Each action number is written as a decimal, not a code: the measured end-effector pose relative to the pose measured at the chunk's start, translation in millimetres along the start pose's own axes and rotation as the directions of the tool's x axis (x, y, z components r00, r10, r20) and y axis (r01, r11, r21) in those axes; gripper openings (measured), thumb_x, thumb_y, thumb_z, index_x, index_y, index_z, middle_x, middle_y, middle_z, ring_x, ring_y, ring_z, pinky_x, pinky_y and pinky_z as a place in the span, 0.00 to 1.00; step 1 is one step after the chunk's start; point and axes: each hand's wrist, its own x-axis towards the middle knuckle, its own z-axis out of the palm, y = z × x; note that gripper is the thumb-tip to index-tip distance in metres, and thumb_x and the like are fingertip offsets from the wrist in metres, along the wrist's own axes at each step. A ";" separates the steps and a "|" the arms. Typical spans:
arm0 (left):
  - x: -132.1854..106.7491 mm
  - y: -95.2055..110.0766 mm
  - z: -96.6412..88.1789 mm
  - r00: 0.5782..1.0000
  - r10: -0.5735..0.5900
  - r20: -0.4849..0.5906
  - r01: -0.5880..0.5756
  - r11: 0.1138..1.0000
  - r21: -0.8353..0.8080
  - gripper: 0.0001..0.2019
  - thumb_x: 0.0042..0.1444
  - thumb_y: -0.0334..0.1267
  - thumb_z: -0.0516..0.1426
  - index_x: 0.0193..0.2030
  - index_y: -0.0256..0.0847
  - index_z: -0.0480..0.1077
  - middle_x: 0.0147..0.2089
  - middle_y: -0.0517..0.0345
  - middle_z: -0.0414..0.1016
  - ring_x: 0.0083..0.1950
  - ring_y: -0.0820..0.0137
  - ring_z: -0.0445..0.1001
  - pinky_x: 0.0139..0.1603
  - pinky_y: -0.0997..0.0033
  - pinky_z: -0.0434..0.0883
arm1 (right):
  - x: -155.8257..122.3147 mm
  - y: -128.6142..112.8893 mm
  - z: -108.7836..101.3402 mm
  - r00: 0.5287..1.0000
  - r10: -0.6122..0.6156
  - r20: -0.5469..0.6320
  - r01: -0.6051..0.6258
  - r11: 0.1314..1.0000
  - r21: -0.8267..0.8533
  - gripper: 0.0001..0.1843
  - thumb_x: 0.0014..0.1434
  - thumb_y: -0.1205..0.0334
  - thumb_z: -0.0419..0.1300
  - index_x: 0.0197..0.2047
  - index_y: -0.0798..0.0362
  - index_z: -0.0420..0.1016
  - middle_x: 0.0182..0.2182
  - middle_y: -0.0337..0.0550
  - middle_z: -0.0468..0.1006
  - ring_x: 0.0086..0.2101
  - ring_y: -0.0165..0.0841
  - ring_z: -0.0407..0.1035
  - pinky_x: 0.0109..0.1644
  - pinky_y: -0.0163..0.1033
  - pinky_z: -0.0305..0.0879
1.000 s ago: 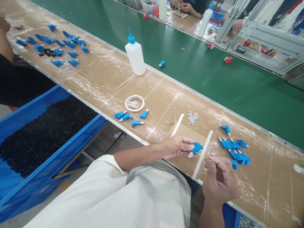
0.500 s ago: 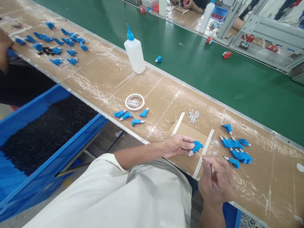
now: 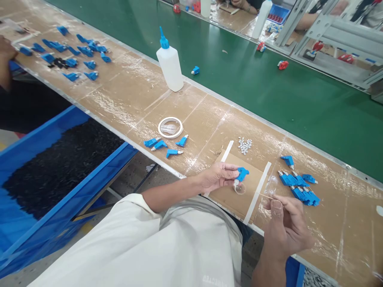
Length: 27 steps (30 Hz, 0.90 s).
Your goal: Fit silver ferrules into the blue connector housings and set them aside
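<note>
My left hand (image 3: 220, 176) pinches a small blue plastic piece (image 3: 243, 173) with a white end pointing down. Just below that end, a small clear round dish (image 3: 240, 189) rests on a cardboard sheet (image 3: 254, 171) edged with white tape. To the right, my right hand (image 3: 289, 227) grips a thin wooden stick (image 3: 263, 195) between thumb and fingers, its tip pointing left and apart from the blue piece. Beyond the right hand lies a cluster of similar blue pieces (image 3: 295, 179). Tiny silvery-white parts (image 3: 245, 146) are heaped past the cardboard.
A white bottle with a blue nozzle (image 3: 170, 67) stands near the green conveyor belt (image 3: 239, 75). A roll of white tape (image 3: 170, 127) and several blue pieces (image 3: 172, 153) lie to the left. A blue bin of black parts (image 3: 60, 159) sits below the table edge. Another person's hand (image 3: 6, 50) shows far left.
My right hand has drawn the stick away from the blue piece, to the right. My left hand has shifted slightly left and up, and the clear dish now shows. Pieces on the belt have moved left.
</note>
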 end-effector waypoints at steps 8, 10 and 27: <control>-3.6 19.1 -9.4 0.986 0.153 -0.071 -0.151 0.988 0.033 0.17 0.49 0.33 0.71 0.46 0.31 0.79 0.35 0.53 0.80 0.33 0.75 0.78 0.40 0.77 0.74 | -10.5 35.6 11.5 0.946 0.114 0.305 -0.049 0.976 -0.213 0.15 0.65 0.53 0.60 0.48 0.52 0.83 0.33 0.44 0.76 0.32 0.35 0.71 0.37 0.43 0.69; -3.4 19.1 -11.8 0.983 0.166 -0.075 -0.165 0.986 0.025 0.18 0.48 0.34 0.71 0.47 0.31 0.79 0.34 0.53 0.80 0.33 0.75 0.78 0.39 0.78 0.73 | -3.9 38.2 9.2 0.954 0.125 0.274 -0.055 0.967 -0.248 0.18 0.67 0.53 0.57 0.52 0.53 0.81 0.36 0.47 0.79 0.36 0.38 0.73 0.43 0.46 0.70; -1.3 21.1 -23.4 0.979 0.197 -0.062 -0.201 0.977 -0.067 0.25 0.41 0.40 0.75 0.45 0.30 0.79 0.34 0.52 0.79 0.33 0.73 0.77 0.36 0.76 0.72 | 118.2 88.2 85.7 0.808 0.223 0.545 0.042 0.901 -0.431 0.19 0.59 0.50 0.54 0.37 0.53 0.80 0.34 0.49 0.81 0.34 0.41 0.74 0.43 0.46 0.68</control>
